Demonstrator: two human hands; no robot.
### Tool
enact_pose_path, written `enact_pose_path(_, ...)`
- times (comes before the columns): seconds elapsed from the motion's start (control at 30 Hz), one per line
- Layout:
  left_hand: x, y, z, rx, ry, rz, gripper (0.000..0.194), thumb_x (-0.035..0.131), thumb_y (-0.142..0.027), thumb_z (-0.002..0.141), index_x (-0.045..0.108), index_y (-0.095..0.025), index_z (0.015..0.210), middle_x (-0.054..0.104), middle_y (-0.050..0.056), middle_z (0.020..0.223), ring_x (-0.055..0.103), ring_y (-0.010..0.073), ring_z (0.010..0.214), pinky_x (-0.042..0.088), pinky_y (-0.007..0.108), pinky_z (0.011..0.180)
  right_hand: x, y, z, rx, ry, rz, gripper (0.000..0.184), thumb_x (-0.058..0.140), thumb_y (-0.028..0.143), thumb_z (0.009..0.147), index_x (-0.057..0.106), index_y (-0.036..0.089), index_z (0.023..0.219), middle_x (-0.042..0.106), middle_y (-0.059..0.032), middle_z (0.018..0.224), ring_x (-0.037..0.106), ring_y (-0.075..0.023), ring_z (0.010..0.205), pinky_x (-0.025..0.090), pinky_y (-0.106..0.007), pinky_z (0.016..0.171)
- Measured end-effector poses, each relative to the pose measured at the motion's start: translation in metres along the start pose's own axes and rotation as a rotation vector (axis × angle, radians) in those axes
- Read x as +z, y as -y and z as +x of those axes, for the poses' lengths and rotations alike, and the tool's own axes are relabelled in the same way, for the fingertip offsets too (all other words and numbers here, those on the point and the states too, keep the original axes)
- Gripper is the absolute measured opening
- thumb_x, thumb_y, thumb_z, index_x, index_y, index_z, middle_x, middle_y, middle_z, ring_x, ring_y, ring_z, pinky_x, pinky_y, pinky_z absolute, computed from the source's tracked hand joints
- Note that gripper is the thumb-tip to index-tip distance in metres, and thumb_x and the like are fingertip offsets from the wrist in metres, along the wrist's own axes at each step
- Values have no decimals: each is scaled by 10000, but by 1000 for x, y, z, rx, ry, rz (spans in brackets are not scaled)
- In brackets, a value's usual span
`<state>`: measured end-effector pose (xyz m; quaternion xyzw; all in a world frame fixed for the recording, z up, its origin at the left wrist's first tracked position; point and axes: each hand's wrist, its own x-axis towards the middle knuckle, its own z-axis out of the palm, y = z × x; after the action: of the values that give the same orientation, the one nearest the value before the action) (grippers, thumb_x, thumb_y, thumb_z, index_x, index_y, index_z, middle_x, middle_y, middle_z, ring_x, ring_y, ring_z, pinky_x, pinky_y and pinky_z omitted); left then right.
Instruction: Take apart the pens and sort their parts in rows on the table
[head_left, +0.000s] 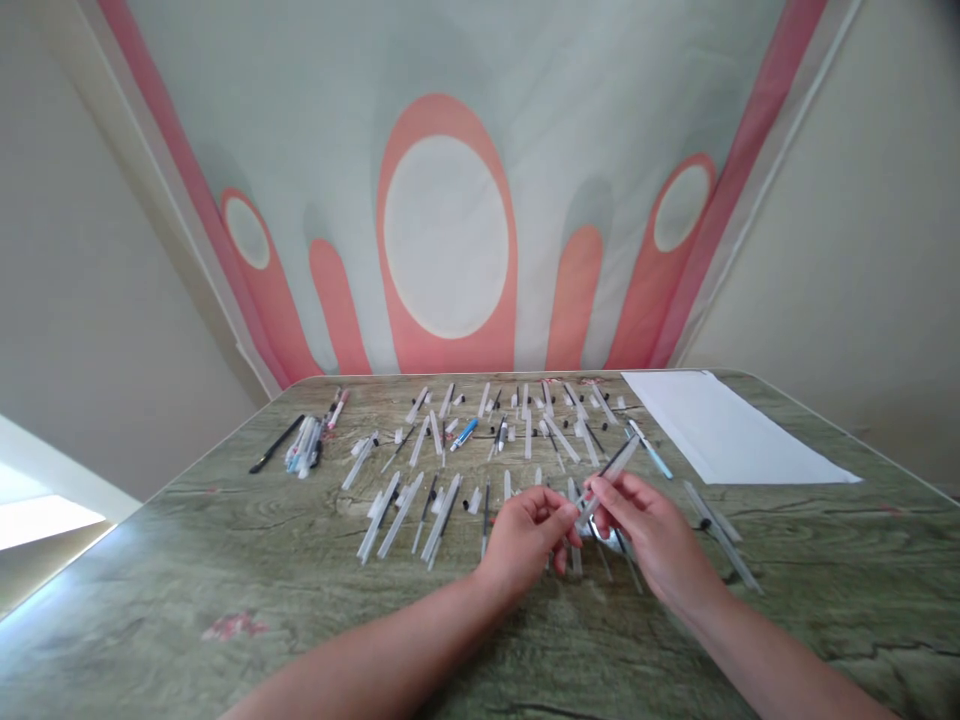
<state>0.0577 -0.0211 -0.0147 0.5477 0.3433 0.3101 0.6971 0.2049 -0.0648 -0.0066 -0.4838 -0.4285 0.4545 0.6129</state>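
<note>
A translucent pen barrel (619, 461) with a dark refill showing along it slants up between my hands, just above the table. My right hand (637, 515) pinches it around the middle with thumb and fingers. At its lower end my left hand (529, 530) is closed, thumb against fingers; whether a small part is also in that pinch cannot be made out. Under and behind the hands lie more barrels, refills and a shiny clip-like piece (602, 533), partly hidden. Left of my left hand, a dark refill (486, 510) and several clear barrels (442, 515) lie in a row.
Rows of pen parts cover the wood-patterned table (300, 600), with a blue pen (465, 434) among them. Bundled pens (304, 447) lie at the left, a light-blue pen (651, 450) and white paper (735, 430) at the right. Two barrels (724, 540) lie beyond my right wrist.
</note>
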Motion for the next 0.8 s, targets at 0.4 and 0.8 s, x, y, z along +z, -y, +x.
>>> enact_pose_path(0.4, 3, 1, -1, 79, -47, 62, 289, 580, -423, 763, 516, -142, 786, 562, -21, 599, 426, 50, 359, 316, 170, 363, -45, 19, 33, -55, -108, -445, 331, 499, 487, 847, 609, 175, 843, 564, 3, 652, 511, -122, 569, 429, -239, 530)
enact_pose_path(0.8, -2, -3, -12, 347, -77, 499, 197, 542, -351, 814, 619, -196, 909, 605, 12, 687, 499, 110, 588, 360, 194, 550, -136, 42, 201, 488, -88, -1072, 309, 544, 298, 878, 532, 154, 1151, 562, -84, 1151, 588, -205, 951, 500, -402, 793)
